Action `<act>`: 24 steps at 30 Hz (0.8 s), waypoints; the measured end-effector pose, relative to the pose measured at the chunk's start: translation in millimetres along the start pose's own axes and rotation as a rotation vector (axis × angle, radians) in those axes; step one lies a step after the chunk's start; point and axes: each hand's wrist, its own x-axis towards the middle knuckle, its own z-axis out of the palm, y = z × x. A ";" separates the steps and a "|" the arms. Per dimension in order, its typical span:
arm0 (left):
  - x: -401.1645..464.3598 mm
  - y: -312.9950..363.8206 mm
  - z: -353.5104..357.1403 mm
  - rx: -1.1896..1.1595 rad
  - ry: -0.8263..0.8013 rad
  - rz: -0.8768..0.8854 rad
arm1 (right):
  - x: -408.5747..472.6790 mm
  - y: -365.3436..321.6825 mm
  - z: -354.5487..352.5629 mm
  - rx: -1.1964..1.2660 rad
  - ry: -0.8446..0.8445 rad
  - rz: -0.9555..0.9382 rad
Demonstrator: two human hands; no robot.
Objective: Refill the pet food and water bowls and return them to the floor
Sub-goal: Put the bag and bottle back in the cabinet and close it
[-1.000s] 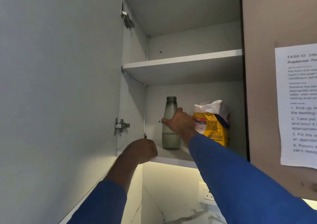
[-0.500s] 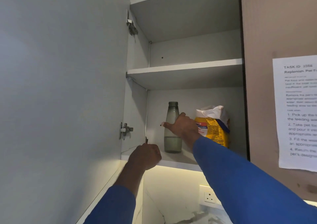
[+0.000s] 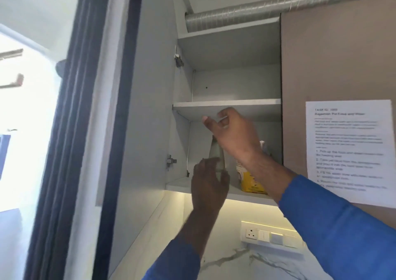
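The left hand reaches up to the lowest cabinet shelf and wraps its fingers around the lower body of the grey-green water bottle, which stands upright there. The right hand is higher, in front of the bottle's neck, fingers loosely spread and holding nothing. Just right of the bottle sits the yellow pet food bag, partly hidden by the right forearm. Behind, the cabinet door stands open, and a printed task sheet hangs on the neighbouring door.

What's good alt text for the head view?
Left hand grips a bottle on the bottom shelf of an open wall cupboard; the right hand hovers above it, fingers loose. A yellow bag stands beside the bottle.
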 end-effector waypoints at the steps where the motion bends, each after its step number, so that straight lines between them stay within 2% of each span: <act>1: -3.8 19.2 -17.7 -0.030 0.032 0.004 | -5.0 -16.7 -9.9 0.043 0.006 -0.017; 6: -42.2 92.6 -114.8 -0.075 0.246 0.144 | -24.5 -94.3 -57.1 0.151 0.010 -0.133; 9: -63.1 113.2 -164.4 -0.003 0.493 0.179 | -31.8 -124.6 -70.2 0.109 -0.089 -0.154; 11: -67.7 120.9 -195.9 0.131 0.640 0.113 | -39.8 -137.7 -75.2 0.064 -0.157 -0.143; 12: -67.3 122.7 -210.3 0.213 0.650 0.031 | -45.3 -142.6 -77.7 0.038 -0.182 -0.135; 15: -57.7 108.4 -238.8 0.331 0.468 -0.284 | -62.2 -146.5 -84.4 -0.010 -0.237 -0.080; 17: -50.9 95.8 -247.0 0.259 0.301 -0.399 | -72.3 -145.6 -92.5 -0.048 -0.277 -0.036; 19: -48.8 88.6 -248.0 0.209 0.198 -0.440 | -77.8 -141.7 -101.0 -0.087 -0.310 -0.005; 22: -52.7 91.8 -246.9 0.198 0.205 -0.448 | -80.6 -135.0 -113.3 -0.121 -0.309 0.028; 24: -57.0 100.2 -242.0 0.198 0.200 -0.392 | -79.3 -130.0 -115.2 -0.135 -0.305 0.058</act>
